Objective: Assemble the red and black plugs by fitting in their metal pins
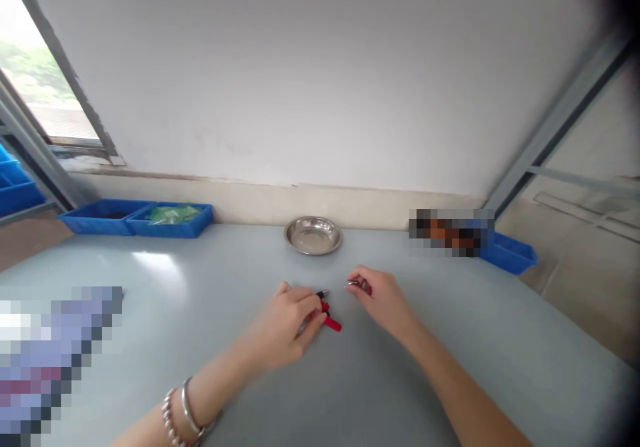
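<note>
My left hand, with bracelets at the wrist, is closed around several pens low over the grey table. A red cap or barrel end and a dark pen tip with a metal point stick out past its fingers. To the right, my right hand pinches a small shiny metal piece between thumb and fingers. A gap of bare table separates the two hands. Beyond them, near the wall, sits a round steel dish.
Blue trays stand at the back left, one holding green plastic packets. Another blue bin is at the back right beside a blurred-out patch. A pixelated object lies at the left on the grey table.
</note>
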`<state>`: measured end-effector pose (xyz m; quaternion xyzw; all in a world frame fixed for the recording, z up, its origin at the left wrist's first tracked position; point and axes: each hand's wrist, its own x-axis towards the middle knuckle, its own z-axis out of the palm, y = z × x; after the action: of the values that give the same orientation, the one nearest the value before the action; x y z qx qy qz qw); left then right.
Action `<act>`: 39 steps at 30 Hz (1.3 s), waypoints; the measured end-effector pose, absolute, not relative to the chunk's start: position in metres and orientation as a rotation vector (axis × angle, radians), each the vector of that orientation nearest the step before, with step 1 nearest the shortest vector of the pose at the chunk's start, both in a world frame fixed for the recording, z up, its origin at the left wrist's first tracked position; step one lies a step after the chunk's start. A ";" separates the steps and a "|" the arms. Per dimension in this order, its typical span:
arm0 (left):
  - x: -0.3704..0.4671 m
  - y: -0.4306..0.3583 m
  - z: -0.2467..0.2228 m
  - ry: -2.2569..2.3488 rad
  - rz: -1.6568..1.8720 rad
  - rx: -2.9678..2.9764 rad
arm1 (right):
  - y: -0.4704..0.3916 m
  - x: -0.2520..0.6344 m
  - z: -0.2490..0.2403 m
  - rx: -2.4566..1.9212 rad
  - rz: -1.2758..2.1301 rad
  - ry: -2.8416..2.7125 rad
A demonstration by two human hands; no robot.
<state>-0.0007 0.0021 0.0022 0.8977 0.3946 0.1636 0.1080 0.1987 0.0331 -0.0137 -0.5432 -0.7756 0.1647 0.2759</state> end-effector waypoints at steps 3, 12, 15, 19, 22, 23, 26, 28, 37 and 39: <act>0.000 -0.001 0.002 1.129 0.331 2.767 | 0.031 0.197 -0.013 -1.530 0.439 -2.142; -0.002 -0.001 0.004 1.151 0.098 2.866 | 0.033 0.200 -0.023 -1.636 0.430 -2.227; -0.001 -0.001 0.001 1.140 0.103 2.871 | 0.033 0.200 -0.024 -1.651 0.441 -2.234; 0.001 -0.002 0.001 1.175 0.127 2.876 | 0.032 0.199 -0.023 -1.724 0.464 -2.257; 0.003 -0.002 0.003 1.227 0.163 2.850 | 0.029 0.197 -0.021 -1.843 0.397 -2.295; 0.004 -0.003 0.003 1.237 0.183 2.839 | 0.028 0.197 -0.021 -1.883 0.352 -2.312; 0.007 -0.004 0.002 1.235 0.210 2.828 | 0.025 0.194 -0.021 -1.971 0.206 -2.359; 0.009 -0.005 -0.001 1.213 0.181 2.842 | 0.024 0.192 -0.021 -2.023 0.135 -2.369; 0.013 -0.004 -0.008 1.293 0.137 2.877 | 0.023 0.189 -0.025 -2.179 0.011 -2.322; 0.014 -0.004 -0.008 1.344 0.120 2.862 | 0.023 0.190 -0.026 -2.189 0.018 -2.311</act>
<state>0.0137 -0.0042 -0.0077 0.9045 0.4247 0.0378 -0.0111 0.1900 0.0226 -0.0261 -0.6876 -0.7258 0.0057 -0.0210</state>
